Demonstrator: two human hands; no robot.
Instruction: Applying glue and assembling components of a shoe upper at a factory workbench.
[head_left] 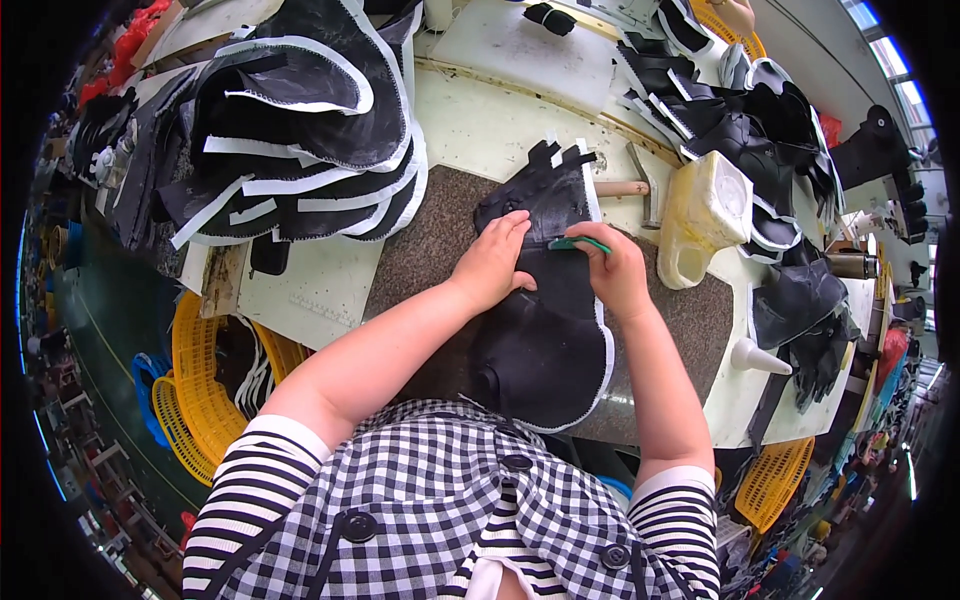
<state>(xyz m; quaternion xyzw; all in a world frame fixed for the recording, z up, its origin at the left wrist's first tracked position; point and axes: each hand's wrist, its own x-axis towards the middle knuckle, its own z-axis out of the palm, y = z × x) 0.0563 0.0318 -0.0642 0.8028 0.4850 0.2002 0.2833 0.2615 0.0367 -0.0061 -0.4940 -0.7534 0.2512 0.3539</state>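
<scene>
A black leather-like boot piece [545, 350] with a white-edged side lies on the speckled brown stone slab [430, 225] before me. My left hand [495, 262] rests on its left part, fingers stretched out and pressing on the surface. In my right hand [617, 270] is a slim green-handled tool [582, 243], pinched between thumb and fingers. The tool's tip touches the piece near a crosswise seam; what kind of tip it is I cannot make out. Just beyond my right hand lies a hammer [648, 195] with a wooden handle.
Black pieces with white edges [330, 130] are stacked at the left, more [750, 125] at the far right. A yellowed plastic container [705, 215] and a white cone-shaped nozzle [760, 357] stand right. Yellow baskets [205, 380] sit below left. Another person's hand [735, 15] shows top right.
</scene>
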